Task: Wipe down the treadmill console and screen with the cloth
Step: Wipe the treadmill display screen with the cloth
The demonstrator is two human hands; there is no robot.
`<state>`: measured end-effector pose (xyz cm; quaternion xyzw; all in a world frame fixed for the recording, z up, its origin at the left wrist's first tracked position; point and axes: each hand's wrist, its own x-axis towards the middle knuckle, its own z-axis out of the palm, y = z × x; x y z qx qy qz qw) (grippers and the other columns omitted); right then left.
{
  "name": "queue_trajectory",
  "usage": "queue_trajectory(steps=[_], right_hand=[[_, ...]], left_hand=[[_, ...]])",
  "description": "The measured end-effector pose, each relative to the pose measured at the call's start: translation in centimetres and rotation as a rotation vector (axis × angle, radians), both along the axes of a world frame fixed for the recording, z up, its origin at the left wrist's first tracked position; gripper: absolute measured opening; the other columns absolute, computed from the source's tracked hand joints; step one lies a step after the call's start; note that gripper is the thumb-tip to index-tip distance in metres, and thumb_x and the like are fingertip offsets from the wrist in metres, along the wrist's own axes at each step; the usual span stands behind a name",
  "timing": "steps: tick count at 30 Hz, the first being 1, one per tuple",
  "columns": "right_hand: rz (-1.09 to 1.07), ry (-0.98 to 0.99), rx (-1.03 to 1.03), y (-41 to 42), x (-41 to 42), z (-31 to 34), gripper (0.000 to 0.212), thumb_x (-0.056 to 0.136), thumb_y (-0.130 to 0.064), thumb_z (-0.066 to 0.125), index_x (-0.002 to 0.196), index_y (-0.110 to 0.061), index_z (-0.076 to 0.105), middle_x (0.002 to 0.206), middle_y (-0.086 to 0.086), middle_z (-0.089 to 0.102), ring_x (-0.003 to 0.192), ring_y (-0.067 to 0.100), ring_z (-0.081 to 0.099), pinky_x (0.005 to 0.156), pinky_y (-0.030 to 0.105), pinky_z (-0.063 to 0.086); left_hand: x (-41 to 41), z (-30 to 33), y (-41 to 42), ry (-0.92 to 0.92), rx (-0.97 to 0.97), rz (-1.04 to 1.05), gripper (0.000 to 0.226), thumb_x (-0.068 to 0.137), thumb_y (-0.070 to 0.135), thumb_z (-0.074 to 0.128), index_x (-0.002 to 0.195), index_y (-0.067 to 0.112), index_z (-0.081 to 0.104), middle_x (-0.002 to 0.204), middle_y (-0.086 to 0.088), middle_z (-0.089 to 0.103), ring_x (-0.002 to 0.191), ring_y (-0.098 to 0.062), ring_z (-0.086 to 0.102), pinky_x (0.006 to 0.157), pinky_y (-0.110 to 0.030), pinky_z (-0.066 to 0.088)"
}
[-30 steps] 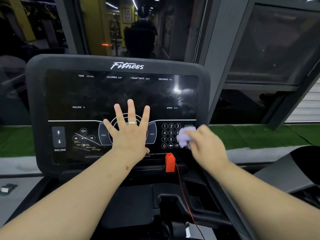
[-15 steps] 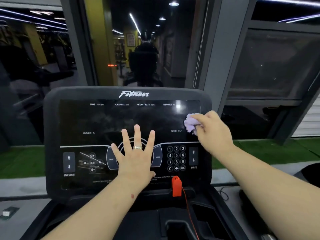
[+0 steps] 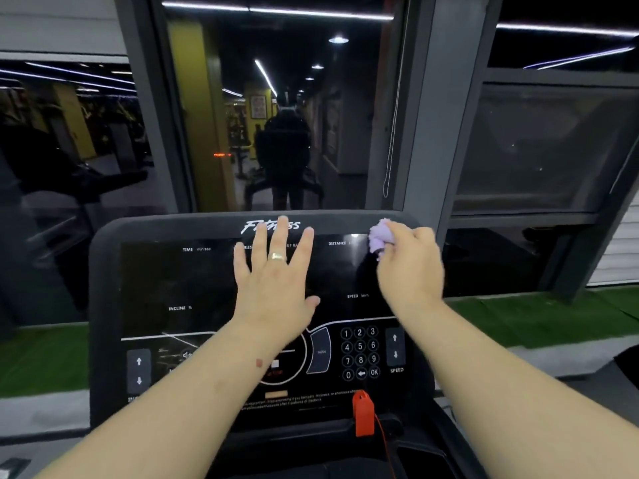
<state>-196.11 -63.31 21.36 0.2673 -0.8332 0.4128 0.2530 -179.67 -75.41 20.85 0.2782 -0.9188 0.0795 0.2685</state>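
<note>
From the head view, my right hand (image 3: 409,264) pinched the small bunched lilac cloth (image 3: 379,236) between curled fingers and thumb, and pressed it against the top right corner of the black glossy treadmill screen (image 3: 179,281), just where the glass met the dark grey plastic console frame (image 3: 103,271). The cloth sat right of the white "DISTANCE" label and above the "SPEED" label. My left hand (image 3: 276,271) lay flat on the upper middle of the screen with its fingers spread, their tips reaching the white "Fitness" logo (image 3: 269,225) on the frame above; it held nothing, and a ring showed on one finger. Below the screen's centre were the white number keypad (image 3: 359,352) and, lower yet, the red plastic safety clip (image 3: 363,413) with its thin red cord.

To do this stroke well, I judged that I should keep the cloth flat against the glass rather than balled, so more of it would touch. From that corner I would sweep left along the top edge in overlapping passes, working downward. My spread left hand steadied the console, but it probably left prints where it lay, so that patch would need a pass too. Light pressure over the keypad seemed wise, and I meant to avoid snagging the safety clip.
</note>
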Motion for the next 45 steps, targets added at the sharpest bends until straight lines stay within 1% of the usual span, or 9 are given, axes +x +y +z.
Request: queue_trajectory(steps=[4, 7, 12, 18, 23, 29, 35, 40, 45], right_hand=[[0.246, 0.249, 0.245, -3.5, 4.1, -0.7, 0.043, 0.085, -0.030, 0.033, 0.109, -0.039, 0.068, 0.103, -0.002, 0.060, 0.085, 0.025, 0.052, 0.069, 0.031, 0.040], [0.187, 0.342, 0.239, -0.8, 1.0, -0.2, 0.044, 0.081, -0.023, 0.044, 0.110, -0.036, 0.073, 0.089, 0.003, 0.058, 0.073, 0.028, 0.056, 0.065, 0.035, 0.046], [0.009, 0.050, 0.028, -1.5, 1.0, -0.7, 0.038, 0.082, -0.012, 0.048, 0.102, -0.034, 0.070, 0.094, 0.005, 0.059, 0.081, 0.034, 0.056, 0.069, 0.040, 0.048], [0.155, 0.385, 0.225, -1.7, 1.5, -0.9, 0.039, 0.077, -0.016, 0.053, 0.105, -0.035, 0.072, 0.085, -0.005, 0.053, 0.071, 0.030, 0.054, 0.062, 0.035, 0.043], [0.018, 0.097, -0.019, -1.2, 0.4, -1.8, 0.040, 0.078, -0.011, 0.055, 0.110, -0.025, 0.075, 0.090, 0.007, 0.057, 0.079, 0.035, 0.057, 0.069, 0.042, 0.050], [0.252, 0.401, 0.165, -3.5, 2.6, -1.2, 0.042, 0.082, -0.030, 0.043, 0.108, -0.034, 0.076, 0.087, 0.003, 0.057, 0.071, 0.032, 0.054, 0.063, 0.038, 0.047], [0.034, 0.161, 0.001, -1.9, 0.6, -2.2, 0.035, 0.073, -0.009, 0.053, 0.096, -0.022, 0.076, 0.088, 0.007, 0.055, 0.072, 0.035, 0.051, 0.065, 0.043, 0.049], [0.260, 0.396, 0.208, -1.7, 2.1, -2.4, 0.046, 0.079, -0.021, 0.042, 0.109, -0.036, 0.074, 0.090, 0.001, 0.056, 0.073, 0.029, 0.050, 0.064, 0.035, 0.041], [0.105, 0.242, 0.043, 2.0, -3.0, -2.8, 0.041, 0.079, -0.005, 0.058, 0.111, -0.026, 0.074, 0.085, 0.002, 0.054, 0.071, 0.031, 0.053, 0.064, 0.043, 0.051]], left_hand=[[-2.0, 3.1, -2.2, -0.069, -0.050, -0.032, 0.120, 0.079, 0.063, 0.072, 0.160, 0.032, -0.010, 0.169, -0.008, -0.011, 0.155, -0.034, -0.015, 0.123, -0.059, -0.001], [-2.4, 3.3, -3.3, -0.092, -0.026, -0.039, 0.124, 0.074, 0.068, 0.073, 0.159, 0.034, -0.010, 0.170, -0.005, -0.002, 0.156, -0.031, -0.010, 0.124, -0.057, -0.001], [-2.9, 2.8, -3.2, -0.042, -0.043, -0.029, 0.126, 0.070, 0.068, 0.078, 0.160, 0.034, -0.003, 0.167, -0.003, 0.011, 0.156, -0.030, 0.000, 0.124, -0.057, 0.002], [-2.5, 2.7, -3.8, 0.000, -0.054, -0.048, 0.125, 0.063, 0.071, 0.078, 0.160, 0.038, 0.006, 0.165, 0.002, 0.020, 0.155, -0.025, 0.008, 0.125, -0.054, 0.008], [-2.4, 3.0, -3.5, -0.018, -0.040, -0.039, 0.119, 0.068, 0.071, 0.076, 0.159, 0.042, 0.004, 0.165, 0.004, 0.018, 0.155, -0.023, 0.006, 0.124, -0.052, 0.006], [-2.1, 3.9, -4.2, 0.090, 0.051, -0.070, 0.078, 0.087, 0.043, 0.068, 0.154, 0.050, 0.028, 0.156, 0.016, 0.033, 0.147, -0.015, 0.021, 0.118, -0.046, 0.014], [-2.8, 4.5, -4.0, 0.175, 0.150, -0.063, 0.069, 0.085, 0.032, 0.075, 0.141, 0.054, 0.042, 0.138, 0.027, 0.043, 0.133, -0.012, 0.030, 0.112, -0.042, 0.018], [-3.2, 4.8, -3.5, 0.187, 0.166, -0.034, 0.068, 0.083, 0.028, 0.074, 0.139, 0.052, 0.043, 0.134, 0.024, 0.044, 0.132, -0.015, 0.032, 0.111, -0.044, 0.020], [-2.9, 4.2, -3.0, 0.165, 0.112, -0.049, 0.073, 0.081, 0.041, 0.071, 0.146, 0.046, 0.037, 0.144, 0.015, 0.041, 0.138, -0.021, 0.029, 0.119, -0.052, 0.017]])
